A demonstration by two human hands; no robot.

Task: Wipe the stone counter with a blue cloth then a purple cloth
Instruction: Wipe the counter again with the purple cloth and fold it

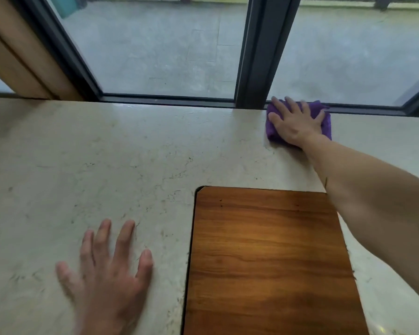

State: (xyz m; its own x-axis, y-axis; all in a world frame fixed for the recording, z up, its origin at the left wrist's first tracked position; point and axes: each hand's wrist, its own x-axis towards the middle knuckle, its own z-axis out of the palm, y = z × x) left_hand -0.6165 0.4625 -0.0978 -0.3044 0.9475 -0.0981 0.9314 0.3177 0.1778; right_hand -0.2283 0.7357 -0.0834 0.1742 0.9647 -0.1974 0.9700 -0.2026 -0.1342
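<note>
The pale stone counter (107, 151) fills the lower view. A folded purple cloth (325, 122) lies at its far edge, against the window frame. My right hand (294, 122) presses flat on that cloth with fingers spread and straight, arm stretched out over the counter. My left hand (109, 269) rests flat on the bare stone near the front left, fingers spread, holding nothing. No blue cloth is in view.
A brown wooden panel (269, 259) is set flush into the counter at the front right, under my right forearm. A dark window frame (169, 100) runs along the counter's far edge, with a thick vertical post (259, 68) just left of the cloth.
</note>
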